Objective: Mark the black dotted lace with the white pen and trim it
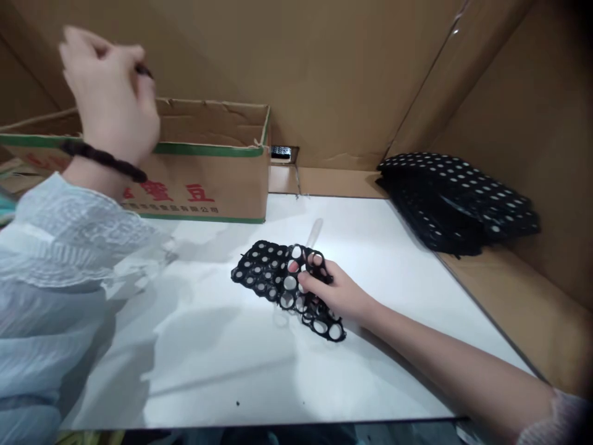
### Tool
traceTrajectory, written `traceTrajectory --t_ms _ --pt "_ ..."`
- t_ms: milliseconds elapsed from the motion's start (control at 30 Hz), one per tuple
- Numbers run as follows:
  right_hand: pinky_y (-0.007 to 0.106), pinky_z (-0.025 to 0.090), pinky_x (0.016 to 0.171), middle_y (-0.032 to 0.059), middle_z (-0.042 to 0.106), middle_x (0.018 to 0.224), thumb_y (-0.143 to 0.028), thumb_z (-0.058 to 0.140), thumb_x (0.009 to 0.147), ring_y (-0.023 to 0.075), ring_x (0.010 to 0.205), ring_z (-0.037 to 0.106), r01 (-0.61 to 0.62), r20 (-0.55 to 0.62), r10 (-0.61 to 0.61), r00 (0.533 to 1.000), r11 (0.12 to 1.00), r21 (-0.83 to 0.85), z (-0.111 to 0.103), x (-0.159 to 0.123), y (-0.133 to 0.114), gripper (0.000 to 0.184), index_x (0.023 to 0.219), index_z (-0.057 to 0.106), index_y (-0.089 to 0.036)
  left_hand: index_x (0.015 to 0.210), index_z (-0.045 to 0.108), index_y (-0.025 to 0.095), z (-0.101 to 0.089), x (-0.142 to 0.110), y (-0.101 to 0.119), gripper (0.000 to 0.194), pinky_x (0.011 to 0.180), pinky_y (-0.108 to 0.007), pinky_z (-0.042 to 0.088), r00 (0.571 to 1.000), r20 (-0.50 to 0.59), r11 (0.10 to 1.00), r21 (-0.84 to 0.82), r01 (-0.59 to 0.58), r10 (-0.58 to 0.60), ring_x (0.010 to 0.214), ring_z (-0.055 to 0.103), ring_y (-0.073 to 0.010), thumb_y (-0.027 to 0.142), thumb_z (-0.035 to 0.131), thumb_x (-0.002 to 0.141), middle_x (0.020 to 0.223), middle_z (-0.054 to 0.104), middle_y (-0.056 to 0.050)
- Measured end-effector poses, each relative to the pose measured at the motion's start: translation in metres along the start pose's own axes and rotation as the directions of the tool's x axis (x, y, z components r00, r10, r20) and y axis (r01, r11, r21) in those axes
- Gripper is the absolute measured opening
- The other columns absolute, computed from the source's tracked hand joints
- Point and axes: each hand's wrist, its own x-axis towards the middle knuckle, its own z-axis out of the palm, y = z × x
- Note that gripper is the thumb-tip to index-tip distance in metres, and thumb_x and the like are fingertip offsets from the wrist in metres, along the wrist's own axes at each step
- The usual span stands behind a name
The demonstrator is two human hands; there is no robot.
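My right hand [340, 290] is closed on a black perforated sheet [262, 266] just over the white table, thumb on top. Round holes cover the sheet; those near my hand look larger and open, while those at the left end are smaller. Raised at the upper left, my left hand [111, 102] is slightly blurred, its fingers curled together in front of the cardboard box [231, 179]. A small dark piece [144, 71] shows at its fingertips; I cannot make out its exact kind. On that wrist is a dark band.
A stack of black perforated sheets [458, 198] leans at the right by the cardboard wall. Behind the held sheet, a clear strip-like piece [315, 231] lies on the white table [208, 364]. The open box has green edges and red lettering. Cardboard walls stand behind and at the right.
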Motion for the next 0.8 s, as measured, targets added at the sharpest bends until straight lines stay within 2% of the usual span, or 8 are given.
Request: traceTrajectory --t_ms 67,167,233,300,400,567,700,800 --pt "0.022 0.042 0.06 -0.0028 0.045 0.067 -0.031 0.049 0.081 0.0081 0.062 0.048 0.054 -0.008 -0.054 0.999 0.998 -0.035 -0.001 -0.001 -0.001 0.019 0.094 0.052 -0.017 0.131 0.019 0.032 -0.002 0.004 -0.004 0.051 0.1 -0.052 0.022 0.998 -0.007 0.996 -0.061 0.064 -0.065 0.118 0.021 -0.0214 0.043 0.038 0.085 0.13 0.019 0.005" --pt "0.025 0.044 0.073 0.0005 0.054 0.082 -0.031 0.05 0.08 0.0111 0.075 0.053 0.113 -0.036 -0.115 0.993 0.993 -0.038 -0.001 -0.001 0.0 0.023 0.099 0.053 -0.018 0.128 0.031 0.027 -0.01 -0.02 0.021 0.042 0.1 -0.042 0.027 0.984 -0.12 0.984 -0.103 -0.143 0.13 0.116 0.029 -0.0193 0.04 0.033 0.088 0.126 0.034 0.002" --pt "0.028 0.044 0.079 0.0032 0.057 0.098 -0.031 0.049 0.081 0.0141 0.087 0.055 0.125 -0.068 -0.126 0.99 0.992 -0.018 0.0 -0.002 0.003 0.027 0.105 0.052 -0.02 0.11 0.051 0.022 -0.014 -0.047 0.048 0.036 0.089 -0.036 0.037 0.932 0.083 0.914 -0.245 -0.323 0.352 0.097 0.046 -0.0175 0.04 0.027 0.089 0.102 0.054 -0.002" --pt "0.029 0.043 0.083 0.004 0.057 0.106 -0.032 0.049 0.081 0.0163 0.096 0.054 0.134 -0.082 -0.134 0.988 0.991 -0.009 0.001 -0.004 0.004 0.029 0.108 0.051 -0.021 0.105 0.053 0.019 -0.013 -0.076 0.072 0.036 0.081 -0.031 0.04 0.718 0.356 0.772 -0.496 -0.397 0.598 0.091 0.052 -0.0166 0.042 0.031 0.088 0.1 0.058 -0.003" --pt "0.03 0.043 0.084 0.0038 0.059 0.105 -0.032 0.051 0.08 0.0178 0.099 0.054 0.177 -0.055 -0.179 0.982 0.983 -0.036 0.002 -0.008 0.003 0.027 0.105 0.053 -0.022 0.118 0.044 0.015 -0.006 -0.105 0.089 0.044 0.086 -0.029 0.037 0.468 0.389 0.574 -0.735 -0.362 0.794 0.105 0.047 -0.0197 0.042 0.043 0.083 0.117 0.051 -0.01" --pt "0.026 0.046 0.063 0.0013 0.062 0.072 -0.036 0.056 0.076 0.0152 0.068 0.059 0.163 -0.115 -0.175 0.978 0.981 -0.107 0.002 -0.012 -0.01 0.025 0.095 0.051 -0.02 0.082 0.055 0.016 -0.01 -0.096 0.067 0.034 0.056 -0.023 0.037 0.352 0.624 0.695 -0.708 -0.124 0.698 0.065 0.053 -0.0148 0.049 0.047 0.077 0.074 0.059 -0.001" --pt "0.023 0.037 0.046 0.0005 0.058 0.054 -0.047 0.044 0.079 0.0122 0.049 0.05 0.046 -0.247 -0.112 0.963 0.965 -0.26 -0.01 -0.007 -0.019 0.031 0.08 0.051 -0.017 0.077 0.054 0.018 -0.019 -0.079 0.045 0.029 0.053 -0.021 0.035 0.282 0.719 0.761 -0.644 -0.073 0.635 0.063 0.051 -0.0139 0.047 0.05 0.075 0.073 0.057 0.001" --pt "0.027 0.039 0.053 0.0041 0.059 0.058 -0.052 0.038 0.08 0.0154 0.055 0.052 -0.012 -0.145 -0.07 0.987 0.866 -0.501 -0.026 -0.003 -0.019 0.043 0.065 0.054 -0.015 0.084 0.054 0.02 -0.016 -0.087 0.043 0.02 0.057 -0.021 0.036 0.239 0.709 0.744 -0.657 -0.118 0.664 0.068 0.052 -0.0146 0.038 0.048 0.078 0.078 0.059 0.001"
